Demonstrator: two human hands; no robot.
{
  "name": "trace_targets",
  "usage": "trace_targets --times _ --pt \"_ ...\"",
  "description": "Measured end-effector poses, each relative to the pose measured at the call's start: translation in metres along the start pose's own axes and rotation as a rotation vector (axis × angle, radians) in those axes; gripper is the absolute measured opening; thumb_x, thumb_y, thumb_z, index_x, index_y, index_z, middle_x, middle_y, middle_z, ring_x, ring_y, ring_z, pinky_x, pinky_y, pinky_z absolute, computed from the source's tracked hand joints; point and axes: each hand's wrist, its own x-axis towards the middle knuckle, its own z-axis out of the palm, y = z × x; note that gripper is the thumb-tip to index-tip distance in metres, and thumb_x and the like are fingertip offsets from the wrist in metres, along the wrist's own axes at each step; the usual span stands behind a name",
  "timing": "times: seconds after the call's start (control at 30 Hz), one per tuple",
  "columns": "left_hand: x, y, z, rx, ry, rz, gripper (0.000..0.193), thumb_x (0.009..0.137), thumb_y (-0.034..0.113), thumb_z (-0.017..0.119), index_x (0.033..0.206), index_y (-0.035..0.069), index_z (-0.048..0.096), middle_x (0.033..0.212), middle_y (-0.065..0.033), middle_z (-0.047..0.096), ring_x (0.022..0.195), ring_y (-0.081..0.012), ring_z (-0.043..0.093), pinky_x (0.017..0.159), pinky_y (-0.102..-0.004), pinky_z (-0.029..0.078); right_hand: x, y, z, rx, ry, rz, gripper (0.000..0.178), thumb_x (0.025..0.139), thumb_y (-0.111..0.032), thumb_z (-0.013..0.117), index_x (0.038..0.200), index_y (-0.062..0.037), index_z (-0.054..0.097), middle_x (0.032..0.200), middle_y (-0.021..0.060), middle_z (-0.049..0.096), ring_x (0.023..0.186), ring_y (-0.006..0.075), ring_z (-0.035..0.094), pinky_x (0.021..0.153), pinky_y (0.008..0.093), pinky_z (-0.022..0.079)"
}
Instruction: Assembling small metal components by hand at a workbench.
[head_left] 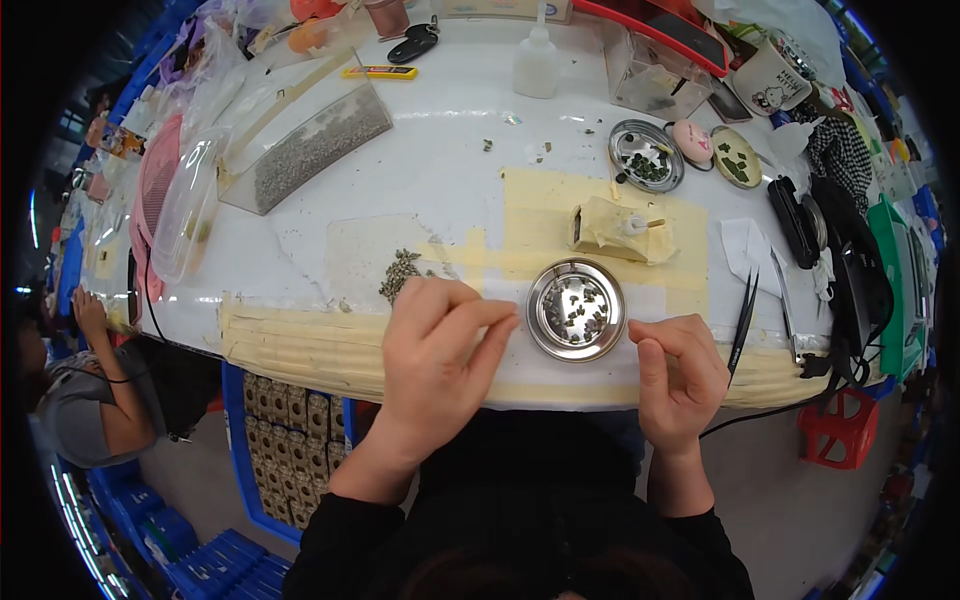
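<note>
Reading the round metal dish (577, 351) as the middle of the clock, it sits flat on the worktop (440, 140), near the edge closest to the person, with small dark pieces (573, 322) scattered over its bright floor. The left hand (430, 350) is at nine o'clock, thumb and fingertip pinched together just outside the rim; whether a piece is caught between them, I cannot tell. The right hand (686, 372) is at four o'clock, fingers curled and thumb close by; whether those tips meet or hold anything is unclear. The two hands are apart, with the dish between them.

A loose pile of grey-green pieces (400, 274) lies at nine o'clock, just beyond the left hand, so that wrist is best kept lifted clear of it. With pieces this small, a light pinch at the very fingertips should serve better than a hard squeeze, which could flick one away. Handling them low and inside the rim would let any drop land in the dish. For finer control, black tweezers (744, 322) lie at three o'clock, beyond the right hand.
</note>
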Motion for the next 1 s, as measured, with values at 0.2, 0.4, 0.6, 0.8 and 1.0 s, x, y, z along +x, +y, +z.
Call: trace_targets --times 0.2,0.4,0.6,0.8,1.0 --pt "0.015 -0.03 -0.033 0.225 -0.015 -0.093 0.013 0.077 -0.005 0.071 0.09 -0.001 0.07 0.082 -0.0085 0.057 0.078 -0.0226 0.054 0.069 -0.0324 0.044 -0.001 0.0 0.001 -0.032 0.001 -0.014 0.009 0.081 0.003 0.071 0.089 0.0023 0.072 0.079 0.0095 0.068 0.068 0.0201 0.059 0.061 0.0282 0.045" --pt "0.015 -0.031 -0.03 0.258 -0.073 -0.084 0.01 0.078 -0.001 0.071 0.088 -0.001 0.069 0.081 -0.0084 0.057 0.077 -0.0253 0.051 0.068 -0.0337 0.042 -0.002 -0.002 0.003 -0.055 0.022 -0.034 0.009 0.08 0.003 0.071 0.089 0.0023 0.072 0.078 0.0096 0.068 0.068 0.0203 0.059 0.061 0.0281 0.045" --pt "0.017 -0.034 -0.029 0.236 -0.016 -0.008 0.013 0.083 -0.002 0.069 0.095 -0.002 0.066 0.083 -0.0076 0.06 0.079 -0.0215 0.054 0.07 -0.0335 0.044 -0.002 -0.002 0.004 -0.062 0.022 -0.051 0.009 0.08 0.003 0.071 0.089 0.0024 0.072 0.077 0.0096 0.067 0.067 0.0203 0.059 0.061 0.0282 0.045" --pt "0.01 0.008 -0.011 -0.794 0.03 -0.215 0.016 0.095 0.006 0.063 0.108 -0.004 0.066 0.099 -0.0091 0.068 0.089 -0.0113 0.062 0.079 -0.0235 0.047 0.0 -0.011 0.004 -0.033 0.053 -0.141 0.018 0.073 0.005 0.075 0.09 -0.0004 0.072 0.081 0.0085 0.067 0.069 0.0213 0.059 0.06 0.0291 0.045" --pt "0.011 0.003 0.015 -1.55 -0.21 -0.59 0.018 0.097 0.014 0.064 0.108 -0.001 0.066 0.094 -0.0055 0.068 0.085 -0.01 0.06 0.078 -0.0251 0.048 0.016 -0.032 0.018 -0.097 0.082 -0.292 0.028 0.064 0.001 0.081 0.089 -0.0074 0.072 0.083 0.0026 0.066 0.07 0.0196 0.059 0.06 0.0289 0.046"
